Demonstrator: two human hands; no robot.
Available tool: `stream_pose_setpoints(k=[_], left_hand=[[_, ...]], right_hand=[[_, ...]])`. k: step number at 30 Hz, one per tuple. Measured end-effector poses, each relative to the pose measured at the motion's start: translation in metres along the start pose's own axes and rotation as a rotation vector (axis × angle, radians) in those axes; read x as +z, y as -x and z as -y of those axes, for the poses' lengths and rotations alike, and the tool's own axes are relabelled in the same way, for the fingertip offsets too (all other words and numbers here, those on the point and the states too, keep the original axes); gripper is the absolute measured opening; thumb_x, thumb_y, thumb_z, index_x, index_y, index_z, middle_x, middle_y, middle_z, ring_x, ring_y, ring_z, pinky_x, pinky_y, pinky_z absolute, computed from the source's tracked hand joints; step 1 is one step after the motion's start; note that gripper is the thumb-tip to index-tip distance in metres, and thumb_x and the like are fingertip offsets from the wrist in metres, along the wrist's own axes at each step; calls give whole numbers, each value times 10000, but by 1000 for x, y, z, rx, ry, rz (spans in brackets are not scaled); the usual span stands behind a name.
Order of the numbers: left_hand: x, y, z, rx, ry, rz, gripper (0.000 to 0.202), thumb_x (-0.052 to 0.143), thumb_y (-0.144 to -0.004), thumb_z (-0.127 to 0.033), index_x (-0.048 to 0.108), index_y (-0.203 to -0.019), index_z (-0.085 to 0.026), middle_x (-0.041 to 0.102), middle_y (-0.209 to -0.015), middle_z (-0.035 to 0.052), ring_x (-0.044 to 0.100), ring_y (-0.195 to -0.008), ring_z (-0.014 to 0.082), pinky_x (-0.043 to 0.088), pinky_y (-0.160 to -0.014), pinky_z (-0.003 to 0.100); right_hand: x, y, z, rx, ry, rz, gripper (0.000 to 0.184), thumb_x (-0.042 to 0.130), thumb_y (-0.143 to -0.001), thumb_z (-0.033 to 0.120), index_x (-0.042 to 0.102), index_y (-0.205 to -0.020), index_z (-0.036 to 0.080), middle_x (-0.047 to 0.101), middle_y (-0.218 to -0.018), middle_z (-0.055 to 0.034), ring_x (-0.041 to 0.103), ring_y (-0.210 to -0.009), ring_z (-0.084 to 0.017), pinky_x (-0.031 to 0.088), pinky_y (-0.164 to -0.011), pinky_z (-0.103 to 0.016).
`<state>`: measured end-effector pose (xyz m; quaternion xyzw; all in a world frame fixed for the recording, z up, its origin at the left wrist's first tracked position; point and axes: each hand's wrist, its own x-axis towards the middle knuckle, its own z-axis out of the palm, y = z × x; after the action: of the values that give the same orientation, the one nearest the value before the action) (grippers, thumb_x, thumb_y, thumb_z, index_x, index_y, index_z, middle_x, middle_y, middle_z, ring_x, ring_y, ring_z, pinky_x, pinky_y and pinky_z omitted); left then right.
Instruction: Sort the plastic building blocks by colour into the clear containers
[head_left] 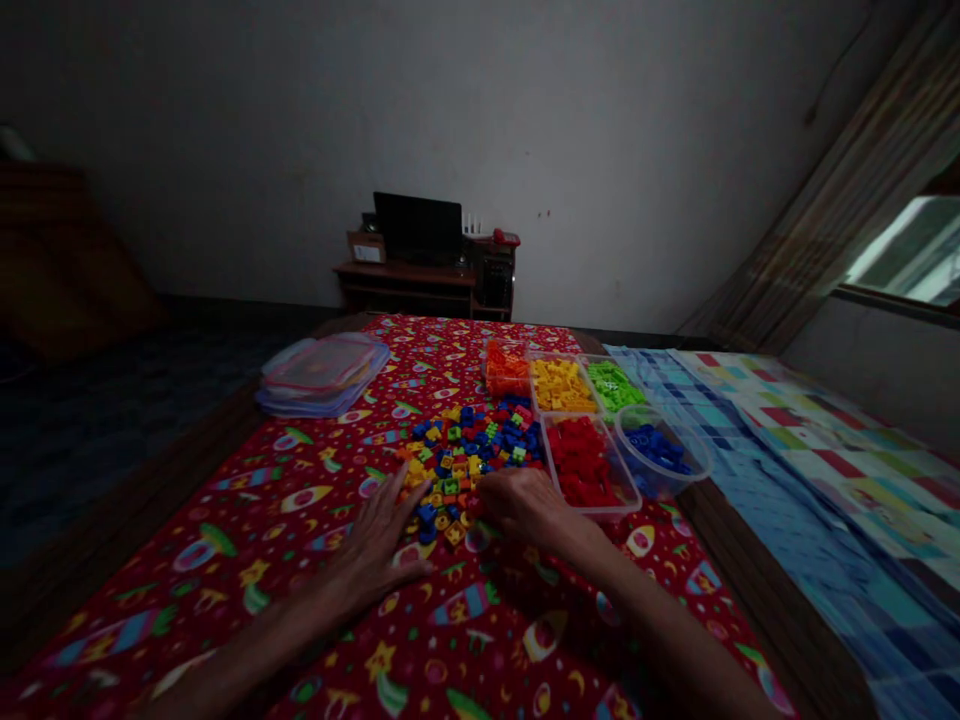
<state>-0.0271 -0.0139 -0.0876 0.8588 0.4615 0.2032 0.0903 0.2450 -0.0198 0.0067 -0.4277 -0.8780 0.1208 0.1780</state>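
Observation:
A pile of mixed toy building bricks [450, 463] in yellow, blue, green, red and orange lies loose on a red patterned cloth [285, 560]. My left hand [379, 532] rests at the pile's left edge, its fingers spread and the thumb held apart. Over the near right side of the pile is my right hand [525, 505], with its fingers curled down. Those fingertips are hidden, and I cannot make out what they hold. Just right of that hand stands a clear tub [596, 512] of red bricks [581, 460].
Beyond the red tub are tubs of orange bricks [507, 365], yellow bricks [561, 385] and green bricks [615, 386]. A round tub [701, 468] holds blue bricks [656, 447]. Stacked plastic lids [322, 375] lie at left. A desk with a monitor [418, 228] stands behind.

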Motion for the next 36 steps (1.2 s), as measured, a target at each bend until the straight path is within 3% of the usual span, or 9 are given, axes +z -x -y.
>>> stream_pose_setpoints(k=[4,10,14,18,22,26,29,36], left_hand=[[9,-12,-24,-36,29,-92,881,607,-800,-521,89,-1487,-331,-10,-1577,123,79,-1423,387,259,-1086,582],[17,-66,-37,-37,86,-199,835,653,-777,-458,212,-1463,-276,99,-1558,146,87,-1419,375,222,-1104,572],[18,-98,-37,-15,109,-231,803,647,-773,-486,269,-1441,-249,218,-1522,156,172,-1406,338,209,-1114,538],[15,-129,-37,-44,157,-207,767,632,-775,-503,330,-1408,-193,365,-1453,170,290,-1362,325,203,-1110,533],[-1,-153,-35,-91,339,-240,629,542,-828,-483,410,-1355,-167,473,-1387,146,423,-1289,283,329,-1067,464],[-32,-158,-19,-110,412,-257,426,456,-857,-430,613,-1140,-154,627,-1216,108,560,-1142,246,425,-994,387],[-46,-153,-3,-125,402,-173,361,492,-811,-381,674,-1026,-155,696,-1083,81,626,-1012,235,476,-926,371],[-32,-147,10,35,212,15,288,616,-699,-210,708,-972,-207,706,-1047,62,609,-1034,236,448,-956,385]], right_hand=[[6,-2,0,7,0,12,134,518,-740,45,511,-739,179,479,-654,33,341,-569,-93,195,-548,-234],[9,3,-15,47,39,-31,105,527,-780,89,578,-812,175,582,-712,-9,436,-604,-114,220,-566,-241],[7,3,-18,83,47,-71,164,485,-821,90,609,-898,164,634,-766,-47,510,-654,-135,266,-592,-236],[4,3,-15,81,42,-81,173,483,-793,49,597,-861,160,628,-745,-41,492,-626,-126,269,-584,-228],[2,6,-17,72,40,-109,165,485,-769,33,579,-811,161,604,-709,-22,452,-589,-112,260,-570,-224],[-4,0,-22,81,58,-132,223,538,-722,42,606,-900,158,631,-774,-38,516,-678,-136,300,-614,-224],[-8,-19,-23,108,100,-107,259,510,-772,63,623,-985,156,648,-840,-66,557,-758,-159,336,-650,-234],[22,-59,-24,120,284,-48,273,475,-850,93,609,-1083,140,620,-1044,-133,526,-1000,-231,396,-788,-304]])
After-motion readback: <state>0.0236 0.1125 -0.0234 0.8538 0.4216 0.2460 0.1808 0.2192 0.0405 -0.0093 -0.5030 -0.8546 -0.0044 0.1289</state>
